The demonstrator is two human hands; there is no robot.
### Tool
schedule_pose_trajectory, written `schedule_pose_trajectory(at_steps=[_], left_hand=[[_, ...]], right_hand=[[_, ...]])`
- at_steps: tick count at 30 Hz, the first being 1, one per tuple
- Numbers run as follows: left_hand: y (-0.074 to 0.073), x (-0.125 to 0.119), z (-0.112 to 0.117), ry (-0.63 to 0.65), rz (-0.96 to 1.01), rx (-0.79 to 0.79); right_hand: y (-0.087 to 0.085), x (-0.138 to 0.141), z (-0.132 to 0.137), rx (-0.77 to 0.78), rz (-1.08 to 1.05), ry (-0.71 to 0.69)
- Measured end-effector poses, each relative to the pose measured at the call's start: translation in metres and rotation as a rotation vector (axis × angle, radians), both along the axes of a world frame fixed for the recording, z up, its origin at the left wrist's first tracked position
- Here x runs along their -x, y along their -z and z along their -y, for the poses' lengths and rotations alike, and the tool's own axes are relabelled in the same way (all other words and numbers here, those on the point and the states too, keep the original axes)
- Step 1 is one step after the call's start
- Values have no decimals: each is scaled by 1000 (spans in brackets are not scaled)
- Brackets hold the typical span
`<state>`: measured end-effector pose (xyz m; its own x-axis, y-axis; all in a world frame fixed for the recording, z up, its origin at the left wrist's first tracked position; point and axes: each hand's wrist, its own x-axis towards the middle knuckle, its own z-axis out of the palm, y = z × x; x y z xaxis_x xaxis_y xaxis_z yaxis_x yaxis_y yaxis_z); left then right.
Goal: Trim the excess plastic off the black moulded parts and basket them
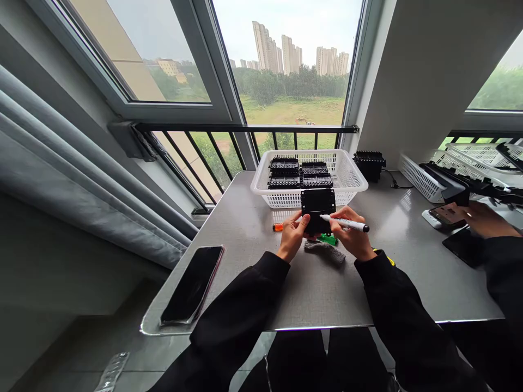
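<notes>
My left hand (pixel 293 234) grips a black plastic part (pixel 317 209) from its left side, holding it upright just above the grey table (pixel 253 272). My right hand (pixel 352 237) holds a white marker (pixel 345 222) with a black cap end pointing right, its tip against the part. A grey cloth (pixel 324 250) and a green piece (pixel 328 238) lie under my hands. An orange item (pixel 278 227) lies left of my left hand.
A white basket (pixel 347 179) holding several black parts stands behind my hands. A phone (pixel 193 284) lies at the table's front left. Another black part (pixel 370 161) sits at the back. On the right, another person's hand (pixel 484 218) rests beside a phone (pixel 447 214) and more white baskets (pixel 420 177).
</notes>
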<state>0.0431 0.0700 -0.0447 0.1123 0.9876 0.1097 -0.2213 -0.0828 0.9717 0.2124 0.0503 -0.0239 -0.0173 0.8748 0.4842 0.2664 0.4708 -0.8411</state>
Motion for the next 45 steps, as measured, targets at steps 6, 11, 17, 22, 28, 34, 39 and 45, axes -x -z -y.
schedule_pose_trajectory(at_steps=[6, 11, 17, 22, 28, 34, 39, 45], left_hand=[[-1, 1, 2, 10, -12, -11], [-1, 2, 0, 44, -28, -8], [1, 1, -1, 72, -26, 30], [1, 0, 1, 60, -73, 14], [4, -2, 3, 89, -108, 4], [2, -4, 4, 92, -111, -4], [-1, -4, 5, 116, -69, 37], [2, -4, 1, 6, -3, 38]], right_hand=[[4, 0, -2, -6, 10, 31], [3, 0, -1, -8, -11, 24], [-3, 2, 2, -46, -215, -39], [-6, 2, 1, -82, -210, 72], [-4, -1, -2, -19, -177, 67], [0, -1, -5, -15, -181, 79], [-2, 0, -3, -68, -248, 80], [1, -4, -8, -207, -222, 258]])
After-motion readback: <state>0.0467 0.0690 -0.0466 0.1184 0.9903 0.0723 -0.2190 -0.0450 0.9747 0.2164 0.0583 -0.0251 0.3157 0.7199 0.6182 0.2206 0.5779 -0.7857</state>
